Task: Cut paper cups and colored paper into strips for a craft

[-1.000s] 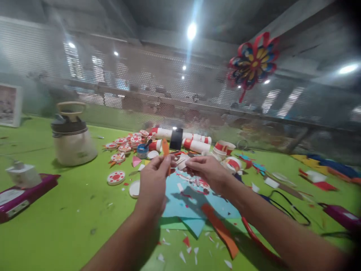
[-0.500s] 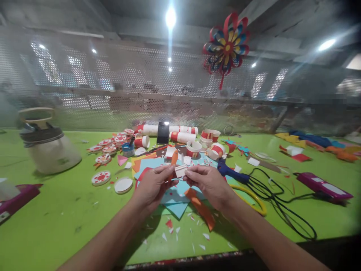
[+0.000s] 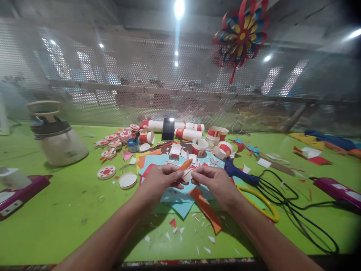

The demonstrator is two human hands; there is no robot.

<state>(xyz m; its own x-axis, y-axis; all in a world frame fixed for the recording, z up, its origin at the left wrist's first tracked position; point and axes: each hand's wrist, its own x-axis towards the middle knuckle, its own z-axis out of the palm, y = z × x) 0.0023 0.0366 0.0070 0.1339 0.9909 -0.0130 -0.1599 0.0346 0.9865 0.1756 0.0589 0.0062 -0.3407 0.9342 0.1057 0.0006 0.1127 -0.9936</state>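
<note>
My left hand [image 3: 162,180] pinches a small orange pointed piece [image 3: 186,164] together with a small white piece [image 3: 187,175]. From the other side, the fingertips of my right hand [image 3: 210,180] close on the right edge of that white piece. Both hands are held over light blue paper sheets [image 3: 180,196] on the green table [image 3: 84,233]. An orange paper strip [image 3: 207,210] lies just below my right hand. Red and white paper scraps [image 3: 173,223] are scattered near the front edge.
Paper cups [image 3: 199,146] and stacked cup rolls [image 3: 188,134] stand behind. A blue-handled tool [image 3: 239,174] and black cable [image 3: 284,199] lie right, near a purple power strip [image 3: 338,190]. Round decorated discs [image 3: 106,172] and a large jug [image 3: 60,145] are left.
The orange piece has tipped from upright to pointing right. The white piece has turned between my fingers. The whole view has shifted slightly.
</note>
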